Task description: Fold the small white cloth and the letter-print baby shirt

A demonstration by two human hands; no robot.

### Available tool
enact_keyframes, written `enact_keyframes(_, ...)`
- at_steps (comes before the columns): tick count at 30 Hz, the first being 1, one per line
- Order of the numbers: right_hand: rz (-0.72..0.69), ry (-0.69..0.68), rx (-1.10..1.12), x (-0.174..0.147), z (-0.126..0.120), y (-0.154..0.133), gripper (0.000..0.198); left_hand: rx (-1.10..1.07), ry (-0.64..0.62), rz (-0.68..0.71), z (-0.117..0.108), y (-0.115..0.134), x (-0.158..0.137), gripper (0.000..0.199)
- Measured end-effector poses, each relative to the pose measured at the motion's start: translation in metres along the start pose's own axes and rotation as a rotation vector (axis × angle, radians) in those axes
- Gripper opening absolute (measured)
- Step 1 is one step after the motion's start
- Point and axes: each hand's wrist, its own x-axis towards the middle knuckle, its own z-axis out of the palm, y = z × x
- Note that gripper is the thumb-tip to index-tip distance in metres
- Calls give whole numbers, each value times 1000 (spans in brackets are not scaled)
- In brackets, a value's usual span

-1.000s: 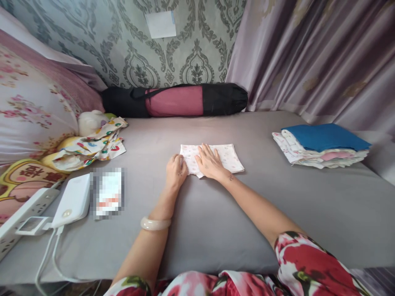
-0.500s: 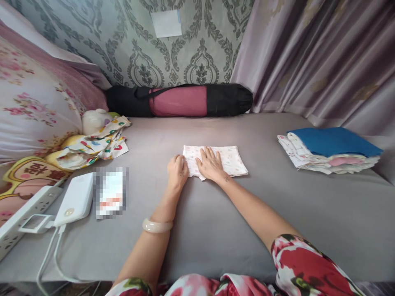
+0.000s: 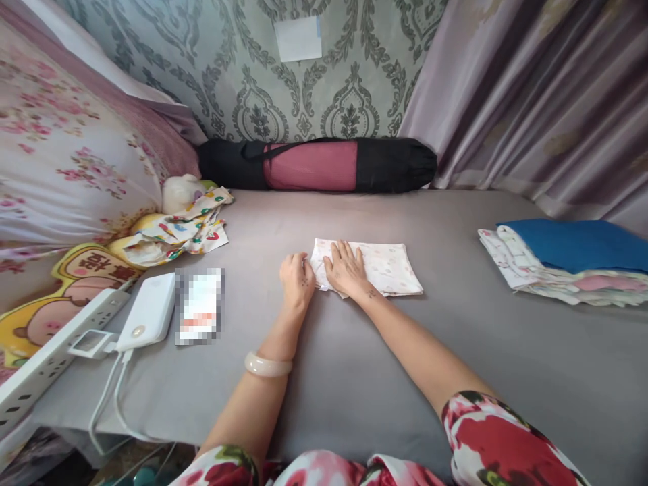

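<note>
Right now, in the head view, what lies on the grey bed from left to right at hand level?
White power strip → white power bank → left hand → right hand flat on the folded pale printed cloth → stack of folded cloths topped in blue.

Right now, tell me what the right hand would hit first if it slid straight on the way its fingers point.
The right hand lies flat on the folded white printed cloth, fingers pointing at the wall. Beyond the cloth comes bare grey sheet, then probably the black-and-pink rolled mat bag; depth is uncertain.
</note>
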Motion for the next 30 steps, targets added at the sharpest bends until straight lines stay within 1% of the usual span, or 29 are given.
enact_keyframes(2, -4, 11, -11, -1, 0, 0, 60, 47, -15, -38, -2, 3, -1, 22)
enact_keyframes(5, -5, 4, -19, -2, -2, 0, 60, 118, -79, -114, -8, 9, -2, 21)
enact_keyframes(7, -3, -3, -20, -2, -4, -1, 59, 135, -117, -147, -11, 13, -2, 21)
enact_keyframes(10, 2, -1, -16, 0, -5, -4, 58, 128, -136, -164, -13, 15, -2, 23)
enact_keyframes(17, -59, 6, 28, 9, -4, -21, 56, 80, -91, -163, -12, 13, -1, 24)
enact_keyframes(23, -94, -30, 50, 14, 1, -29, 58, 51, -58, -171, -12, 10, -1, 23)
enact_keyframes(30, -79, -29, 53, 13, 3, -28, 59, -10, 17, -265, -15, 14, 3, 26)
